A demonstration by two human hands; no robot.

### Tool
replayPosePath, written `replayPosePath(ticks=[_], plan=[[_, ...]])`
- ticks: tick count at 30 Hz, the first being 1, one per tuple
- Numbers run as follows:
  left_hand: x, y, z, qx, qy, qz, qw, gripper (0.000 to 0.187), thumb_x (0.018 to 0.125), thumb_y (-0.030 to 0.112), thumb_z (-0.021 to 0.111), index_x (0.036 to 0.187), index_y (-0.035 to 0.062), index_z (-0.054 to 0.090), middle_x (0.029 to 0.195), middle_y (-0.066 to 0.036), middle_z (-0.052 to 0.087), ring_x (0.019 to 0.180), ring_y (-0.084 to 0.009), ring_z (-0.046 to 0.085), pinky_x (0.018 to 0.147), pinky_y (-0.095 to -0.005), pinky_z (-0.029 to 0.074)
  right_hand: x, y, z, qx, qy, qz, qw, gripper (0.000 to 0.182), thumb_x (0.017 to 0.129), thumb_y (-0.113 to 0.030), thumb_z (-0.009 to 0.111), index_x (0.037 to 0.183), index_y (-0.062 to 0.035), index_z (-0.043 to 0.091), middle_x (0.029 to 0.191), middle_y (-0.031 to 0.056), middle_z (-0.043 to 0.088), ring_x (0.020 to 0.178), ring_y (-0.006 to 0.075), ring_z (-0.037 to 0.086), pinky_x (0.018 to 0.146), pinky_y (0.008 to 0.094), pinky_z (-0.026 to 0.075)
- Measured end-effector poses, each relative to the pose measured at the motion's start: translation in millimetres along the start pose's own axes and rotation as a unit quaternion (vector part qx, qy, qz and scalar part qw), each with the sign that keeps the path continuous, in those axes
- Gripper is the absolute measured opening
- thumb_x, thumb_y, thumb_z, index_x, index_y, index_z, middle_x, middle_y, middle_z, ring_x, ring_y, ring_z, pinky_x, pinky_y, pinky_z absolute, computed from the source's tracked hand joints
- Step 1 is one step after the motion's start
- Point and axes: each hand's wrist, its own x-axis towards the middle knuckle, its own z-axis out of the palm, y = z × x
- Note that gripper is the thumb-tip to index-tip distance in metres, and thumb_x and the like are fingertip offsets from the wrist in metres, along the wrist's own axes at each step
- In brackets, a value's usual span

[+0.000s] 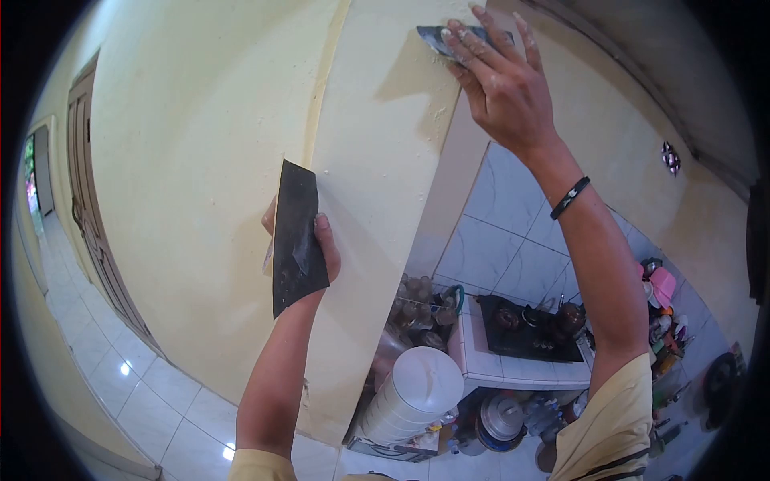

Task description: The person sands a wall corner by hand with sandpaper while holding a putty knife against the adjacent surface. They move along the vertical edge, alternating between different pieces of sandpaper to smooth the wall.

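Note:
My left hand [327,244] grips a black flat putty board [297,232], its thumb over the front face and the other fingers behind it. A pale smear of putty marks the board's lower part. Higher up on the right, my right hand [513,92] holds a dark putty scraper [433,35] against the top of the cream wall pillar [369,152], fingers spread over its back. White putty coats those fingertips. Small white lumps dot the pillar near its right edge. The scraper's working edge is partly hidden by the hand.
Beyond the pillar stands a tiled kitchen counter with a black stove [529,329]. A white lidded bucket [425,385] is close to the pillar's foot, with pots [501,417] under the counter. At far left are a brown door [88,176] and tiled floor [152,393].

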Motion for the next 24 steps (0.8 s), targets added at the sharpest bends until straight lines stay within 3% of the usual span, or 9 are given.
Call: replayPosePath(ticks=[2, 5, 11, 13, 18, 24], plan=[[2, 0, 0, -0.01, 0.012, 0.016, 1.0, 0.037, 0.101, 0.019, 0.055, 0.132, -0.0006, 0.053, 0.132, -0.02, 0.051, 0.12, -0.0364, 0.043, 0.102, -0.0468, 0.037, -9, -1, 10, -0.033, 0.034, -0.019, 0.999, 0.034, 0.097, -0.03, 0.069, 0.127, -0.0154, 0.073, 0.136, 0.0013, 0.067, 0.137, 0.0233, 0.053, 0.121, 0.051, 0.029], [0, 4, -1, -0.01, 0.005, -0.025, 1.0, 0.035, 0.1, 0.017, 0.055, 0.13, -0.0001, 0.053, 0.131, -0.02, 0.05, 0.117, -0.0352, 0.043, 0.1, -0.0458, 0.037, -21, -13, 9, 0.012, -0.002, 0.003, 1.0, 0.031, 0.097, -0.029, 0.067, 0.126, -0.0172, 0.073, 0.141, -0.0043, 0.064, 0.149, 0.019, 0.039, 0.127, 0.0526, 0.017], [3, 5, -4, -0.026, -0.008, -0.007, 1.0, 0.032, 0.098, 0.015, 0.056, 0.126, 0.0007, 0.054, 0.129, -0.02, 0.049, 0.112, -0.0337, 0.043, 0.096, -0.0445, 0.036, -46, -41, 1, 0.067, -0.038, -0.011, 0.997, 0.033, 0.092, -0.029, 0.072, 0.124, -0.0172, 0.074, 0.14, -0.003, 0.065, 0.148, 0.0195, 0.041, 0.128, 0.0537, 0.016], [3, 7, -3, -0.026, -0.003, -0.021, 0.999, 0.031, 0.099, 0.015, 0.055, 0.127, 0.0003, 0.053, 0.129, -0.02, 0.049, 0.113, -0.0341, 0.043, 0.096, -0.0446, 0.036, -51, -43, 0, 0.067, -0.048, -0.026, 0.996, 0.035, 0.088, -0.03, 0.075, 0.122, -0.0208, 0.075, 0.14, -0.0069, 0.065, 0.148, 0.018, 0.04, 0.129, 0.0542, 0.014], [-1, 1, 2, -0.002, 0.012, 0.001, 1.0, 0.031, 0.101, 0.018, 0.053, 0.126, 0.0, 0.053, 0.126, -0.019, 0.051, 0.115, -0.0346, 0.043, 0.098, -0.045, 0.035, -40, -19, -1, 0.041, -0.042, -0.072, 0.996, 0.035, 0.088, -0.031, 0.076, 0.122, -0.0263, 0.074, 0.139, -0.0123, 0.065, 0.149, 0.0152, 0.039, 0.13, 0.0536, 0.012], [0, -2, 4, -0.012, 0.013, 0.009, 1.0, 0.031, 0.102, 0.022, 0.052, 0.125, 0.0007, 0.053, 0.125, -0.018, 0.051, 0.114, -0.0338, 0.042, 0.099, -0.0448, 0.034, -5, 30, 7, -0.004, 0.0, -0.072, 0.997, 0.03, 0.093, -0.027, 0.072, 0.123, -0.0259, 0.074, 0.139, -0.0116, 0.065, 0.149, 0.0141, 0.039, 0.129, 0.0515, 0.009]])
